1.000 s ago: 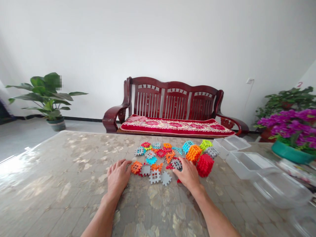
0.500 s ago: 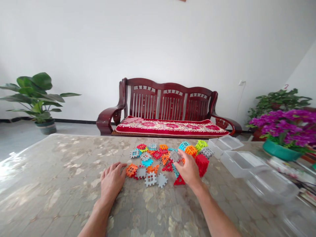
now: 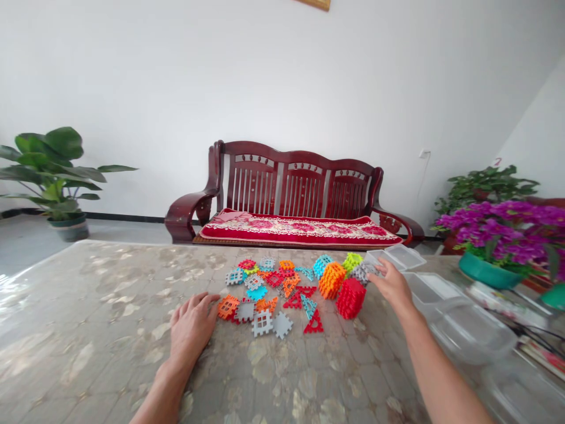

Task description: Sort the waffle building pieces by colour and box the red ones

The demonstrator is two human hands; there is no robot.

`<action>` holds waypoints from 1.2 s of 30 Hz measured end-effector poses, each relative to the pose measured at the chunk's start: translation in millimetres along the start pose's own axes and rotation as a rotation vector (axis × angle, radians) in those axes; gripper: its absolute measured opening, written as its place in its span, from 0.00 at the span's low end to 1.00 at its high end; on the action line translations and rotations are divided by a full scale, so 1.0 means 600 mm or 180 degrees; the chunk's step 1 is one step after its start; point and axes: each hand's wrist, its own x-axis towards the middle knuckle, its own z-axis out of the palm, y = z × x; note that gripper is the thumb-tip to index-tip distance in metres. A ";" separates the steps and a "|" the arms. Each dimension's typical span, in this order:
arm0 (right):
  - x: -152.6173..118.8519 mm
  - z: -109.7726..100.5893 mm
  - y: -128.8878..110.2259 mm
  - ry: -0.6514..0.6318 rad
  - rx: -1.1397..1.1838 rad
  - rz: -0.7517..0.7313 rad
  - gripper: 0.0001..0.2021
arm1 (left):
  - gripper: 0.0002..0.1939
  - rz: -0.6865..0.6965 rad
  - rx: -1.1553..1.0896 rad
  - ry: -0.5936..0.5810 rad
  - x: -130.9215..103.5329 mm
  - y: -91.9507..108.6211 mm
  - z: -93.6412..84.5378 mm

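My left hand (image 3: 193,327) lies on the table, fingers stretched out and holding nothing. Its fingertips are beside an orange toothed square building piece (image 3: 228,307). My right hand (image 3: 394,287) is at the right side of a stack of grey toothed pieces (image 3: 362,271), thumb and fingers closed on a grey piece there; the grip is partly hidden. Stacks of orange (image 3: 332,281), red (image 3: 351,298), blue (image 3: 322,267) and green pieces (image 3: 352,261) stand close by. Loose squares and triangles lie between my hands, among them a grey square (image 3: 262,323) and a red triangle (image 3: 313,322).
Clear plastic boxes (image 3: 474,330) stand along the table's right side. Beyond them is a teal pot (image 3: 488,271) with purple flowers. The patterned tablecloth (image 3: 110,330) covers the table. A wooden bench (image 3: 304,182) stands behind it, and a potted plant (image 3: 57,176) is at the left.
My right hand has moved right with a grey piece, from the loose pieces to the grey stack. My left hand stays on the table. The view has shifted slightly.
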 end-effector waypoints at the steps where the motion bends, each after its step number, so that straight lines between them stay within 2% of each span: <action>1: 0.000 0.002 0.002 -0.0020 -0.0016 0.0016 0.33 | 0.19 0.0003 0.0014 0.0007 0.000 0.000 0.000; 4: -0.002 0.003 -0.002 -0.0037 -0.0016 -0.0008 0.32 | 0.19 -0.0002 0.0027 0.0022 0.000 -0.001 0.001; 7: -0.010 -0.006 -0.021 0.0112 0.0038 -0.0145 0.30 | 0.18 0.0000 0.0020 0.0013 0.001 -0.001 0.002; 10: -0.032 -0.015 -0.058 0.0361 0.0208 -0.0377 0.26 | 0.18 -0.0045 0.0028 -0.0005 0.001 0.001 0.001; 12: -0.057 -0.011 -0.092 0.0311 0.0499 -0.0541 0.25 | 0.18 -0.0059 0.0024 -0.0025 0.000 0.002 -0.001; 15: -0.107 0.016 -0.140 -0.0308 0.0871 -0.0738 0.23 | 0.18 -0.0047 0.0001 -0.0042 0.000 0.004 -0.003; 18: -0.164 0.061 -0.175 -0.1143 0.0720 -0.0964 0.20 | 0.18 -0.0047 -0.0021 -0.0038 0.000 0.003 -0.003; 21: -0.214 0.104 -0.199 -0.1618 0.0442 -0.1189 0.21 | 0.18 -0.0067 -0.0042 -0.0033 -0.001 0.002 -0.003; 26: -0.258 0.143 -0.234 -0.1780 0.0142 -0.1373 0.23 | 0.18 -0.0047 -0.0064 -0.0032 -0.002 0.002 -0.002; 32: -0.265 0.175 -0.268 -0.1690 0.0201 -0.1561 0.22 | 0.17 -0.0065 -0.0046 0.0007 0.000 0.001 0.002; 36: -0.277 0.199 -0.303 -0.1636 0.0342 -0.1890 0.22 | 0.17 -0.0033 -0.0016 0.0033 -0.003 0.004 -0.002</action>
